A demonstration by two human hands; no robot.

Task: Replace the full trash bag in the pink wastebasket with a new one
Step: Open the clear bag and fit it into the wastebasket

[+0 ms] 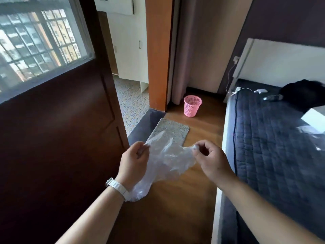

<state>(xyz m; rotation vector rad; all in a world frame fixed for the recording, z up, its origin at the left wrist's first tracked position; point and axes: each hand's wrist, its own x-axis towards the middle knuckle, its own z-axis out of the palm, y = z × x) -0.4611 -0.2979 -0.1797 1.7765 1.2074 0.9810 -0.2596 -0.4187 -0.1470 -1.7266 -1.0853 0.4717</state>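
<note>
I hold a thin clear plastic trash bag (167,161) stretched between both hands at waist height over the wooden floor. My left hand (133,160), with a white watch at the wrist, pinches one edge of the bag. My right hand (211,159) pinches the opposite edge. The bag's lower end hangs down beside my left wrist. The pink mesh wastebasket (192,106) stands upright on the floor well ahead of my hands, by a curtain and an orange door frame. No bag shows inside it.
A dark brown door (58,120) with a window stands open close on my left. A bed with a dark quilt (274,134) fills the right side. A speckled mat (174,129) lies on the floor between me and the basket. A tiled room lies beyond the doorway.
</note>
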